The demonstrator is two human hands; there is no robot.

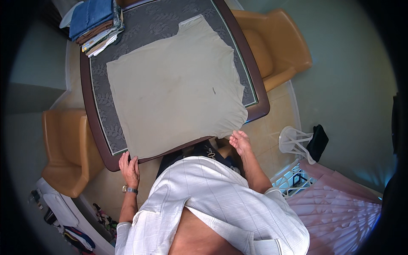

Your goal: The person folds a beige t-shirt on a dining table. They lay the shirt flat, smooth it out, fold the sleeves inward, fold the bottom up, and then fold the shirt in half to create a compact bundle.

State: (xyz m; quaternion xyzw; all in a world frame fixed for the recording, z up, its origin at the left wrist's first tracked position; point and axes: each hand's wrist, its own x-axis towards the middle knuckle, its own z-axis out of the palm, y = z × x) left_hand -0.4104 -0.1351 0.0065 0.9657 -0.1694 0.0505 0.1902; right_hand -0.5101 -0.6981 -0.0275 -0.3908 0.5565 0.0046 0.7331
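Note:
A light grey-beige T-shirt (pixel 172 86) lies spread on a dark wooden table (pixel 86 92) with a floral-patterned inset. Small dark lettering marks its chest, and its lower hem is at the left. Near the table's front left corner, my left hand (pixel 130 168), with a watch on the wrist, rests its fingertips at the shirt's near left corner; whether it pinches the cloth is not clear. My right hand (pixel 240 140) pinches the near sleeve edge, which overhangs the table's front edge.
A stack of folded clothes (pixel 95 24) stands at the table's far left corner. Tan chairs flank the table, one at the left (pixel 63 149) and one at the right (pixel 274 47). A white stool (pixel 288 140) with a dark cloth (pixel 317 143) lies at the right.

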